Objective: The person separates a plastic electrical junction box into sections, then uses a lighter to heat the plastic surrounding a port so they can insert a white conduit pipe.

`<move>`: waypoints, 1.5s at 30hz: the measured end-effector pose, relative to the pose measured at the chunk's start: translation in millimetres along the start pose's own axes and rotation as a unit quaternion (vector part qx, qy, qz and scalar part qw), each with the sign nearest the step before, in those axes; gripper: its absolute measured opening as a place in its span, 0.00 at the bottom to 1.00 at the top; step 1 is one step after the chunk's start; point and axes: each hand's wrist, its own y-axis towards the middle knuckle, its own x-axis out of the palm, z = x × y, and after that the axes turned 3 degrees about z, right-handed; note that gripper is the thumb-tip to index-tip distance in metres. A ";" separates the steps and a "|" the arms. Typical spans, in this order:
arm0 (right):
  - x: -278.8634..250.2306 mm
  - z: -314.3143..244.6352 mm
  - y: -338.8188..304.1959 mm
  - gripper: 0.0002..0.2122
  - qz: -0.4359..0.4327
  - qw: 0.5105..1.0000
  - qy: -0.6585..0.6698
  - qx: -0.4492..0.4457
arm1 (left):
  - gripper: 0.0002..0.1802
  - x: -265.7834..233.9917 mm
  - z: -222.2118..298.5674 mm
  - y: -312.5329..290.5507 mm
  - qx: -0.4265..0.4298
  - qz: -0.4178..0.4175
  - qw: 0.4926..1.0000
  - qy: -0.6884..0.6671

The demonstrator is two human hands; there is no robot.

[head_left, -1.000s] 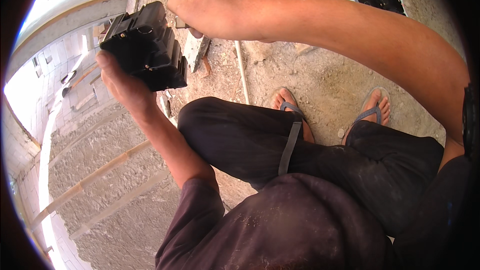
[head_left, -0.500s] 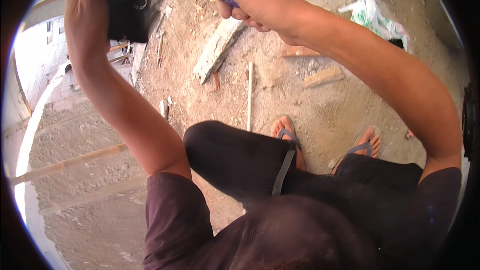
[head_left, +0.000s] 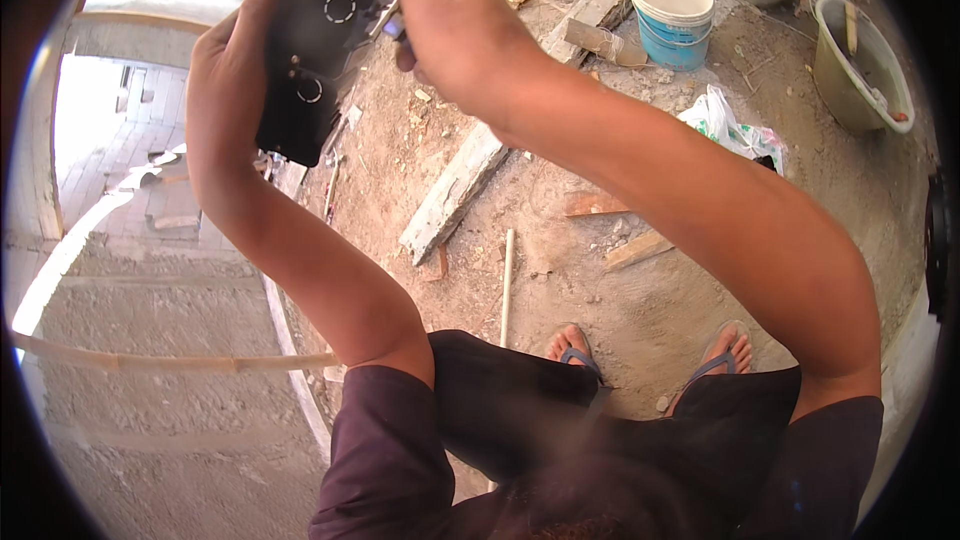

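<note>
My left hand (head_left: 225, 105) is raised at the upper left, its fingers round the edge of a black double box (head_left: 300, 55). The box looks like an electrical back box; two dashed rings and small brass-coloured dots mark its face. Close by its right side, my right hand (head_left: 470, 45) is closed on a small tool (head_left: 392, 28) with a blue-purple part and a metallic end. Most of this tool is hidden in the fist, so its kind cannot be told. Whether it touches the box is unclear.
Rubble and a weathered plank (head_left: 455, 190) lie on the dirt floor. A blue-and-white bucket (head_left: 673, 25), a white plastic bag (head_left: 725, 125) and a grey tub (head_left: 850, 90) stand right. A thin pole (head_left: 508, 285) lies near my feet. A rough cement surface (head_left: 160, 310) is at left.
The view has tilted up, bringing the bucket and tubs into sight. The black box shows more of its face, and my right hand is nearer to it. Both hands keep their hold.
</note>
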 end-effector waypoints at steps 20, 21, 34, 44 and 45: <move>9.0 12.0 -18.0 0.28 -0.062 0.997 0.027 -0.038 | 0.37 -23.1 -2.6 -12.2 0.007 0.084 0.995 0.057; 7.7 13.4 -19.1 0.28 -0.067 0.997 0.023 -0.035 | 0.38 -20.8 -4.7 -12.6 0.008 0.083 0.995 0.050; 0.2 4.5 -18.2 0.25 -0.058 0.996 0.036 -0.050 | 0.40 -10.9 -2.0 -13.1 0.012 0.127 0.990 0.055; -6.1 0.0 -18.0 0.23 -0.080 0.996 0.041 -0.028 | 0.39 -10.0 2.4 -12.4 0.035 0.135 0.988 0.067; -5.9 -0.1 -17.5 0.22 -0.082 0.995 0.027 -0.040 | 0.39 -10.1 2.3 -12.1 0.036 0.137 0.988 0.067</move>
